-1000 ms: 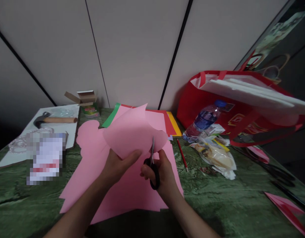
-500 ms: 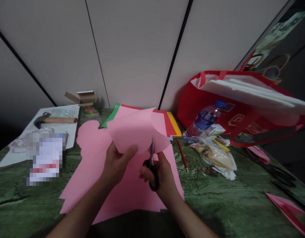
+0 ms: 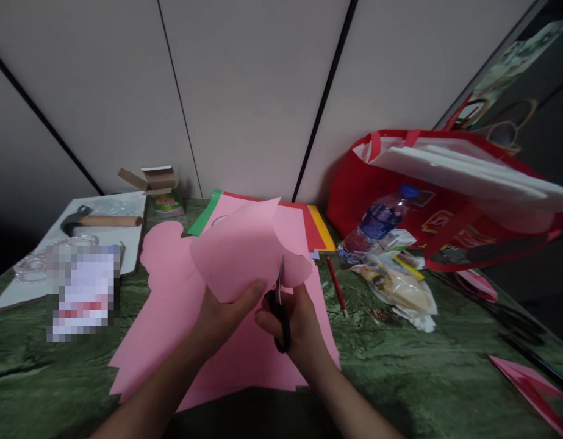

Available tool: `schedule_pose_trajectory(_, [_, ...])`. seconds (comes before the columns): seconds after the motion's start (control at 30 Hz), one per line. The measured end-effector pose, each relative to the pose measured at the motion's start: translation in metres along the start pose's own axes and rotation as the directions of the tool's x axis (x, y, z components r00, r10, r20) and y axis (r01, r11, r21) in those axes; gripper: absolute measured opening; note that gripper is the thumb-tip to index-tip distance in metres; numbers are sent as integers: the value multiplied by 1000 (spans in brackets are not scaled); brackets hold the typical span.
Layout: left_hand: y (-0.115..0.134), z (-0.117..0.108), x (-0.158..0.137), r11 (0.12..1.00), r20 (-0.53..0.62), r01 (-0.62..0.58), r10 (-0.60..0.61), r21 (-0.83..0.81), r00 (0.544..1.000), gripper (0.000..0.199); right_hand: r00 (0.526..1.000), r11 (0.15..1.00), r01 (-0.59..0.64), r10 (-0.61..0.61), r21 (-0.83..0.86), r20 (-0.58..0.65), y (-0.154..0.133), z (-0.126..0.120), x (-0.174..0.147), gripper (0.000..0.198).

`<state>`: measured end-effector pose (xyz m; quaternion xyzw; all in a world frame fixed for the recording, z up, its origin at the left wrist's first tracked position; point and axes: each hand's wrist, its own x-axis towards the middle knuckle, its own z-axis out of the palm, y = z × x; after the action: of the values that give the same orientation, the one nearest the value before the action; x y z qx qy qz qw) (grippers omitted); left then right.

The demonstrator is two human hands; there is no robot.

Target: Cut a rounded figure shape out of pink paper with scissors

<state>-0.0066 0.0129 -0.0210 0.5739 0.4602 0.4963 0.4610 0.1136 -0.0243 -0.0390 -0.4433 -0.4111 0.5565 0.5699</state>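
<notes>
My left hand (image 3: 226, 314) pinches the near edge of a curled pink paper sheet (image 3: 240, 250), thumb on top. In my right hand (image 3: 297, 317) is a pair of black-handled scissors (image 3: 281, 314), fingers through the loops. The blades point away from me and lie at the sheet's right side, where a rounded flap curls off to the right. Beneath both hands spread several more pink sheets (image 3: 166, 323), one with a scalloped outline at the upper left. My left fingers are partly hidden under the paper.
Left, a hammer (image 3: 107, 221) lies on a white board (image 3: 130, 244) by an opened small box (image 3: 164, 198). To the right are a red pencil (image 3: 337, 286), a water bottle (image 3: 377, 225), a plastic food packet (image 3: 400, 289) and a red bag (image 3: 345, 189). Coloured sheets (image 3: 324, 228) lie behind.
The held sheet has turned and tipped a little toward the lower left. My left thumb has moved right, closer to the scissors, whose handles look more closed.
</notes>
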Motion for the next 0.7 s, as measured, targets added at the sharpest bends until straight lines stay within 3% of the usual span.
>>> schedule_pose_trajectory(0.37, [-3, -3, 3, 1000, 5, -29, 29, -2, 1000, 44, 1000, 1000, 8, -8, -6, -6, 0, 0, 0, 75])
schedule_pose_trajectory(0.53, [-2, -4, 2, 999, -14, -24, 25, 31, 1000, 49, 999, 999, 33, -33, -25, 0, -1, 0, 0, 74])
schedule_pose_trajectory(0.7, [-3, -5, 2, 998, -4, -34, 34, 45, 999, 47, 1000, 999, 21, -21, -40, -3, -4, 2, -1, 62])
